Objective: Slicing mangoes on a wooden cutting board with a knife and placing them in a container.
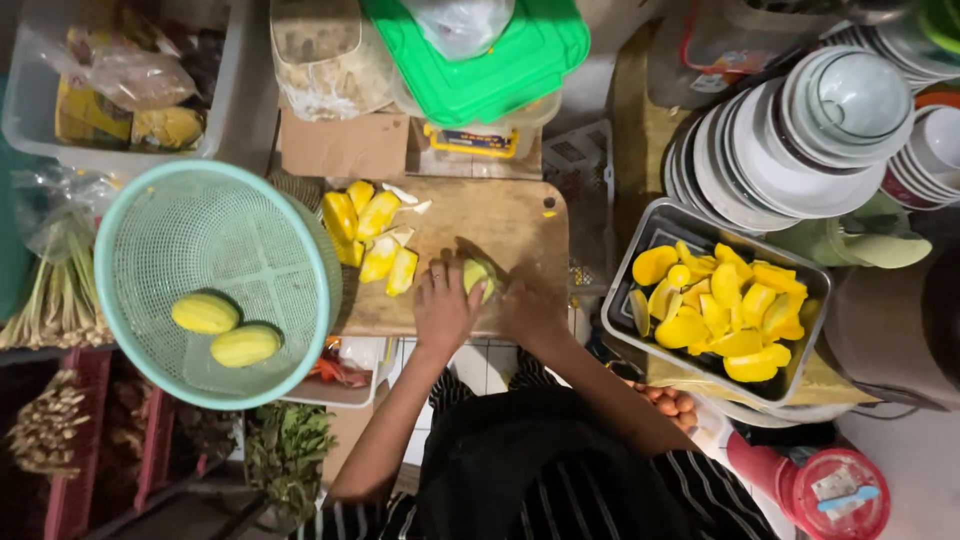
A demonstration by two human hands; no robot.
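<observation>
Holding a peeled mango [478, 274] down on the cutting board [500, 215], my left hand [443, 303] lies spread over it while my right hand [530, 300] is closed around a knife [478, 255] whose blade rests on the fruit. I judge the work well past halfway: a metal tray [640, 232] to my right is heaped with yellow slices, and more slices [375, 238] lie on the board. Two whole mangoes [225, 330] wait uncut in the green basket [150, 250].
</observation>
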